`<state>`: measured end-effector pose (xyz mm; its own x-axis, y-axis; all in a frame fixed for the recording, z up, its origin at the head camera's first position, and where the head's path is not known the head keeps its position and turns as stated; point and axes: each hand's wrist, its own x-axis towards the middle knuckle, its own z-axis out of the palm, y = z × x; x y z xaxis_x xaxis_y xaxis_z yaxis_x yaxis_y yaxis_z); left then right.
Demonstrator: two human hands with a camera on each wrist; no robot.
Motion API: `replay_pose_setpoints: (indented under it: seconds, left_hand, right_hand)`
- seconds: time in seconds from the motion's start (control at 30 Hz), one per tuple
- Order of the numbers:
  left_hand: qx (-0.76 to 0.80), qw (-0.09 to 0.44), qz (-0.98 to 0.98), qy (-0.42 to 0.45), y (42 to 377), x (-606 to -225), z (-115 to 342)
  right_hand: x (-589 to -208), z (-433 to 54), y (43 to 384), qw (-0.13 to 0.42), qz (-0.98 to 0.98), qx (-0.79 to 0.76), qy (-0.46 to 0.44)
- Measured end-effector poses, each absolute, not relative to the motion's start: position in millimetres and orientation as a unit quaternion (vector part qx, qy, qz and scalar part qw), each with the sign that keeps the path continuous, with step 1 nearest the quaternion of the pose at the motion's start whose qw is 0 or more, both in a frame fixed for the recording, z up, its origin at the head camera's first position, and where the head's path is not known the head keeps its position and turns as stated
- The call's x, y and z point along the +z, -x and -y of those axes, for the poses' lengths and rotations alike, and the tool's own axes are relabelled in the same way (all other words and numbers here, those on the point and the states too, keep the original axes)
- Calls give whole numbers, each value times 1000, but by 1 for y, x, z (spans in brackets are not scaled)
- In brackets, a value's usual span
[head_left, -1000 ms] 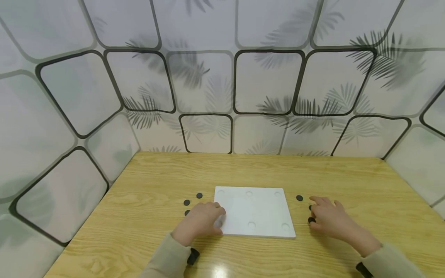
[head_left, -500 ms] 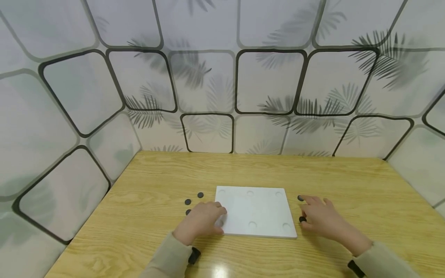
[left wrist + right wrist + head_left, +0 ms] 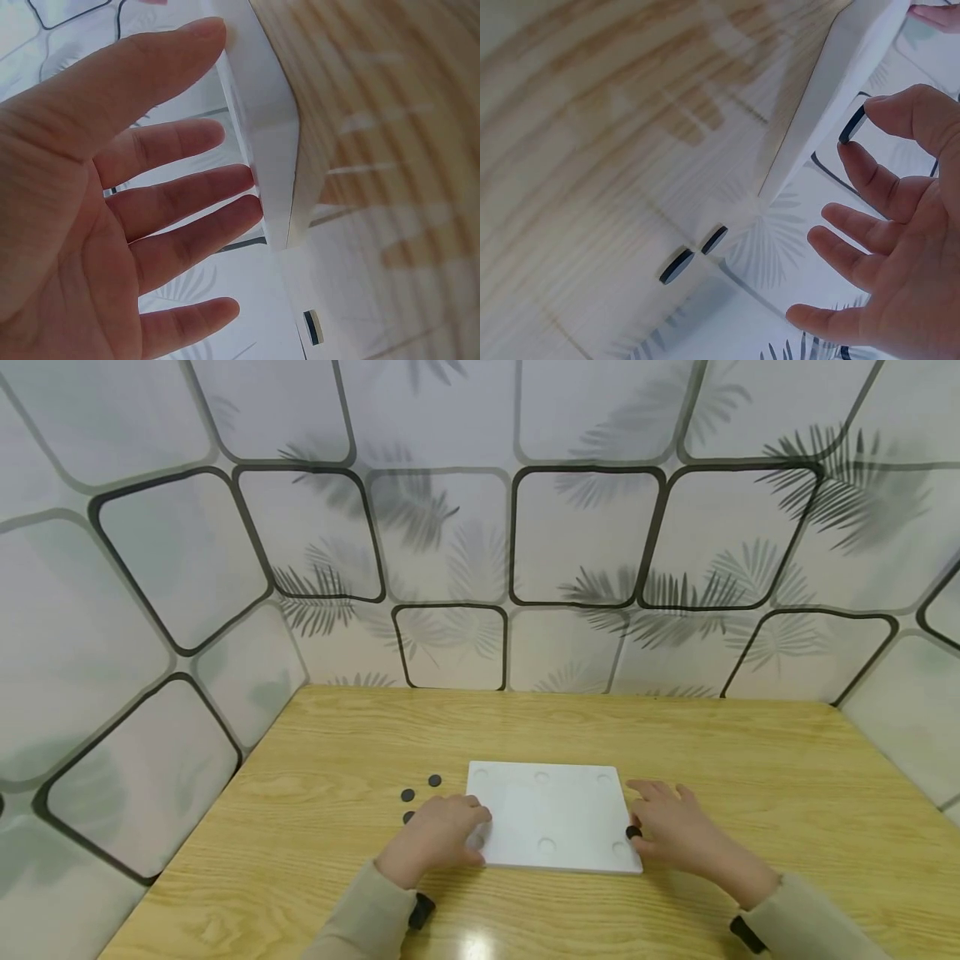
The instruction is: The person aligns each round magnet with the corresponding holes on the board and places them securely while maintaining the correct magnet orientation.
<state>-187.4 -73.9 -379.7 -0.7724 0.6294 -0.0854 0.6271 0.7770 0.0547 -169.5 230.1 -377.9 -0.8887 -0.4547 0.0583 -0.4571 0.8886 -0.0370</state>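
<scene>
A flat white board (image 3: pixel 558 814) with several shallow round recesses lies on the table. My left hand (image 3: pixel 438 831) rests on the board's left side. In the left wrist view its fingers (image 3: pixel 187 191) are nearly straight, and thumb and fingertips touch the board. Between thumb and index finger, my right hand (image 3: pixel 675 827) pinches a small black disc (image 3: pixel 853 124) by its edges. In the head view that disc shows at the board's right edge; the right wrist view has it just above the surface, tilted. The other right fingers are spread and hold nothing.
Left of the board lie black discs (image 3: pixel 407 795), one partly behind my left hand. Two more discs (image 3: pixel 676 265) lie on the tabletop in the right wrist view, hidden by my right hand in the head view. Patterned walls (image 3: pixel 562 643) border the wooden table (image 3: pixel 360 727).
The right hand has moved left from the discs on the right to the board's right edge, carrying a pinched black disc. My left hand has stayed on the board.
</scene>
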Motion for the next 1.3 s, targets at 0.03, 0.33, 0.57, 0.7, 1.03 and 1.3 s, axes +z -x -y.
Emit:
replay_pose_setpoints:
  seconds: [0.03, 0.33, 0.57, 0.7, 1.03, 1.3]
  left_hand:
    - [12, 49, -941, -334, 187, -380, 74]
    - [8, 51, -942, -331, 187, -380, 74]
    - [6, 50, -941, -334, 188, -381, 74]
    - [6, 50, -941, -334, 188, -381, 74]
    - [2, 50, -942, -333, 186, -379, 74]
    - [3, 51, -942, -332, 187, -380, 74]
  right_hand:
    - [-378, -229, 170, 24, 971, 26, -236]
    - [-382, -225, 171, 35, 968, 20, -249]
    - [-383, -223, 170, 20, 968, 22, -249]
    - [-384, -221, 169, 11, 968, 24, -250]
    - [-386, -218, 169, 1, 967, 27, -254]
    - [-387, -216, 168, 12, 964, 30, -265]
